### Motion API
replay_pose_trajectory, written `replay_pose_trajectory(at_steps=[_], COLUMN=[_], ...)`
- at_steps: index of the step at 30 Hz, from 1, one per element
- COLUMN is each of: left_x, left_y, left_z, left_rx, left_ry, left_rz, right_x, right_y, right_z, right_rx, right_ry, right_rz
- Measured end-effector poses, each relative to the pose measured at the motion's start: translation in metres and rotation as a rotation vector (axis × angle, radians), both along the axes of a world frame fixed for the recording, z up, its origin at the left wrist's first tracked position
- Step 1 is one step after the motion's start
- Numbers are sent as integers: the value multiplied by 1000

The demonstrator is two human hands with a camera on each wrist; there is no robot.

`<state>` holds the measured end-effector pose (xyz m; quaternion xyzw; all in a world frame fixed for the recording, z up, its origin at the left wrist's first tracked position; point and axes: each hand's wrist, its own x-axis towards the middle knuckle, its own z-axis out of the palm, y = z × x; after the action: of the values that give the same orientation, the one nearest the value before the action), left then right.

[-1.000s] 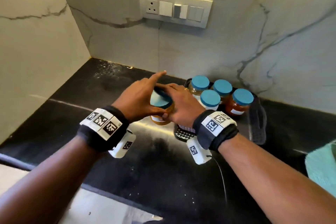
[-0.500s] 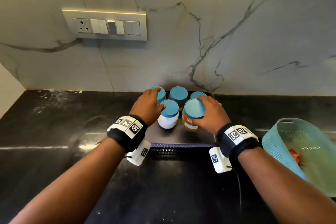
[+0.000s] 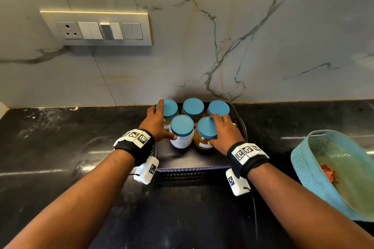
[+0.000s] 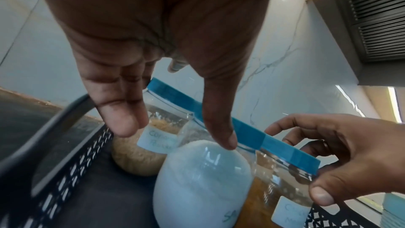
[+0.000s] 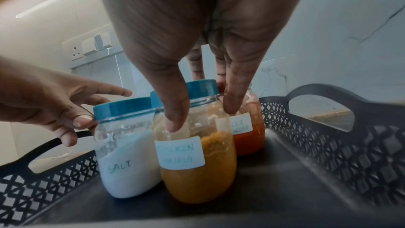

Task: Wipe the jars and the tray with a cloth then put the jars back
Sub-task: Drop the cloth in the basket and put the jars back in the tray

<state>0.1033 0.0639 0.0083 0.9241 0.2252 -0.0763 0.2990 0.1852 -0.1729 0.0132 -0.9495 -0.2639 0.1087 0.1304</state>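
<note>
While the left hand (image 3: 156, 124) is resting loosely spread against the salt jar (image 3: 182, 129) and the right hand (image 3: 223, 134) is clasping the masala jar (image 3: 206, 127), all five jars (image 3: 193, 107) are standing crowded in the tray (image 3: 192, 157). I reckon a sideways tug could be knocking a neighbour over.

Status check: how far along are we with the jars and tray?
Done: all five jars stand in the tray. In hand: the right hand grips the masala jar; the left hand touches the salt jar. Left: probably just letting go. No cloth shows, so wiping can't be confirmed.
</note>
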Motion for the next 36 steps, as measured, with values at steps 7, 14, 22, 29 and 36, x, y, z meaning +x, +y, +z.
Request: replay_pose_trajectory(at_steps=[7, 14, 22, 29, 36], left_x=[1, 14, 20, -2, -77], left_y=[12, 16, 21, 21, -17], left_z=[13, 16, 13, 15, 18], left_rx=[-79, -143, -155, -13, 49], left_ry=[12, -36, -48, -119, -37], left_rz=[27, 139, 166, 59, 71], right_x=[13, 71, 90, 81, 20], right_y=[-13, -10, 13, -18, -82], right_z=[11, 24, 20, 30, 6], right_rx=[72, 95, -35, 39, -69], right_ry=[109, 123, 158, 126, 153], right_rz=[-16, -226, -140, -170, -246])
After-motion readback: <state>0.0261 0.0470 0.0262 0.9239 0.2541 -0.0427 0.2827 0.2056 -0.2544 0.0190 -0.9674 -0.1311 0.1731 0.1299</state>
